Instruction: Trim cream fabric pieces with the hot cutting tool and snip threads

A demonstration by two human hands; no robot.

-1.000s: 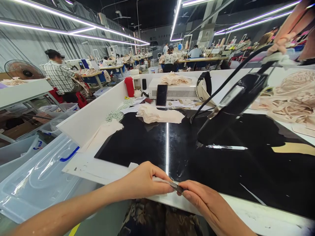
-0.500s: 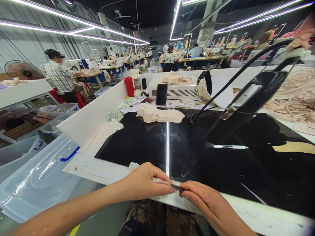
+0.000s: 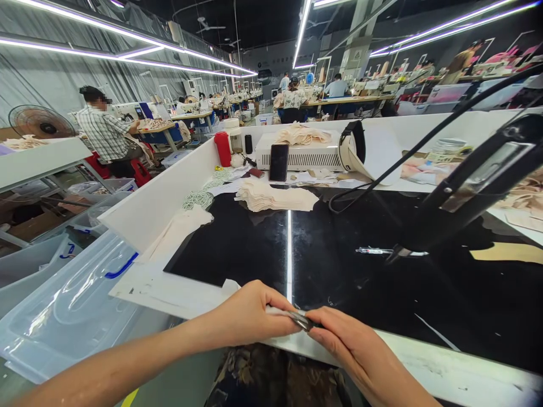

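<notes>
My left hand is closed in a pinch on a narrow whitish fabric piece at the table's front edge. Small metal thread snips lie in the closed fingers of my right hand. Their silver blades meet the fabric beside my left fingertips. Most of the fabric and the handles of the snips are hidden by my fingers. Both hands are close together, just above my lap.
A black mat covers the table, bearing a stack of cream fabric pieces and a pen. Behind stand a phone and red container. A black elongated device with a cable looms right. A seated person works left.
The snips have turned, so more of their silver blades shows. At right, the black device has shifted right, uncovering more of the pen. My hands have hardly moved.
</notes>
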